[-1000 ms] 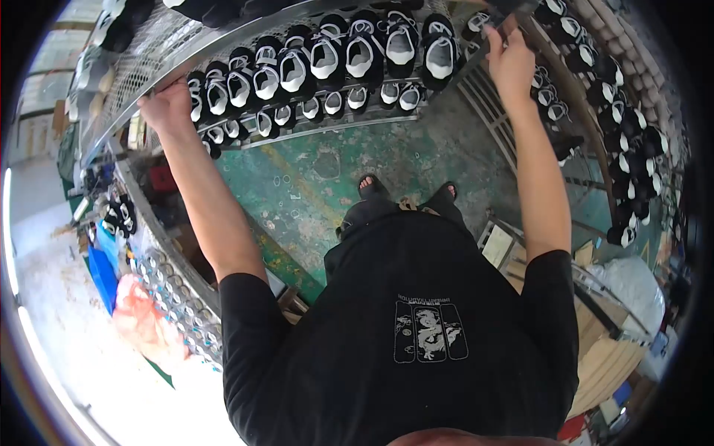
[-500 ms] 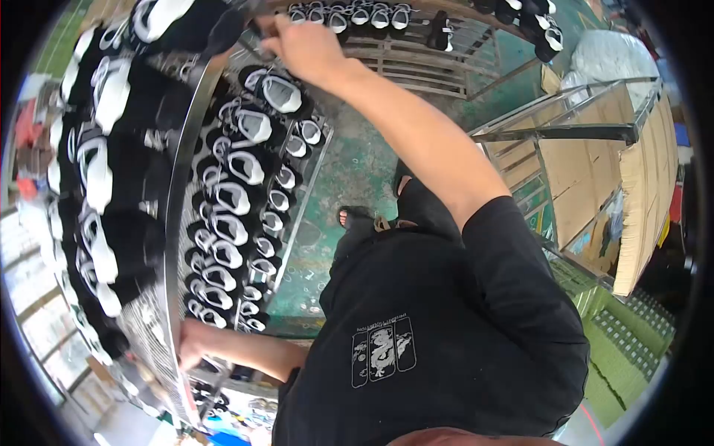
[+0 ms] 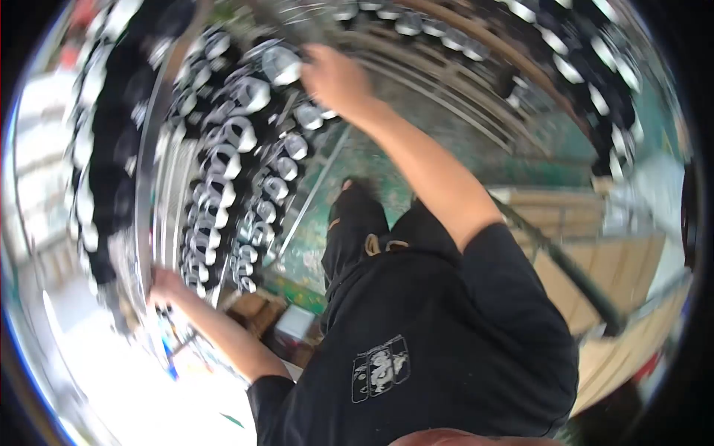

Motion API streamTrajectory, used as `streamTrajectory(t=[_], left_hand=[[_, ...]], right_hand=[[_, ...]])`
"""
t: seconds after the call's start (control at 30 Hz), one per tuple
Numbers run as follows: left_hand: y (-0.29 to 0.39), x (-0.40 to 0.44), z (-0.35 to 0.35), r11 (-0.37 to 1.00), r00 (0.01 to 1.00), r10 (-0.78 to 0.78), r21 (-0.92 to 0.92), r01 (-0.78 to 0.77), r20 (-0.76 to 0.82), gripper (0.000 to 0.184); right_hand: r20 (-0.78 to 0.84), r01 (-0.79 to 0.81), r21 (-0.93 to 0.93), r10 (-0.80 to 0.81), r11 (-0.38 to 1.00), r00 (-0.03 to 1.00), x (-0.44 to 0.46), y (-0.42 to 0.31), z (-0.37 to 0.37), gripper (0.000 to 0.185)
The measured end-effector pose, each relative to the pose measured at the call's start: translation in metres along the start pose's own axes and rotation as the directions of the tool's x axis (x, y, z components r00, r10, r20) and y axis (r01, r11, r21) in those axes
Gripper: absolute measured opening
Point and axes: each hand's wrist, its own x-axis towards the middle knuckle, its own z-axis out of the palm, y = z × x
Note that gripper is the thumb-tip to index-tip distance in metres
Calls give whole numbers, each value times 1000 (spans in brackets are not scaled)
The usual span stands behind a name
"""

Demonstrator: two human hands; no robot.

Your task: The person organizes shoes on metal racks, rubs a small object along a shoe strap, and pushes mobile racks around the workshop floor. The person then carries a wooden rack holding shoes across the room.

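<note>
A metal rack (image 3: 152, 141) with tiers of black and white shoes (image 3: 216, 178) stands at the left, blurred by motion. My left hand (image 3: 165, 288) is closed on the rack's edge at its lower end. Near the top of the view, my right hand (image 3: 333, 80) has its fingers bent beside the rack's far end, next to a shoe (image 3: 281, 65). What its fingers hold is smeared and hard to make out.
More racks of shoes (image 3: 569, 70) line the top and right. A metal frame with cardboard panels (image 3: 617, 267) stands at the right. Boxes (image 3: 256, 311) lie low beside my left forearm. Green floor (image 3: 312, 253) shows around my feet.
The view has turned, and the rack has swung from in front of me to my left. Since half a second ago, both hands have shifted in view, still near the rack's two ends.
</note>
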Motion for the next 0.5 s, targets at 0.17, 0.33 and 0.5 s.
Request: streamTrajectory(t=[0.17, 0.33, 0.5], left_hand=[[5, -21, -5, 988, 992, -127, -89, 128, 20, 99], [4, -10, -32, 990, 988, -139, 9, 139, 60, 94], [5, -62, -7, 937, 991, -78, 333, 109, -107, 80]], right_hand=[[264, -103, -277, 178, 955, 948, -133, 173, 24, 31], [492, -258, -486, 505, 835, 709, -214, 295, 2, 33], [329, -253, -737, 660, 627, 676, -194, 324, -90, 47]])
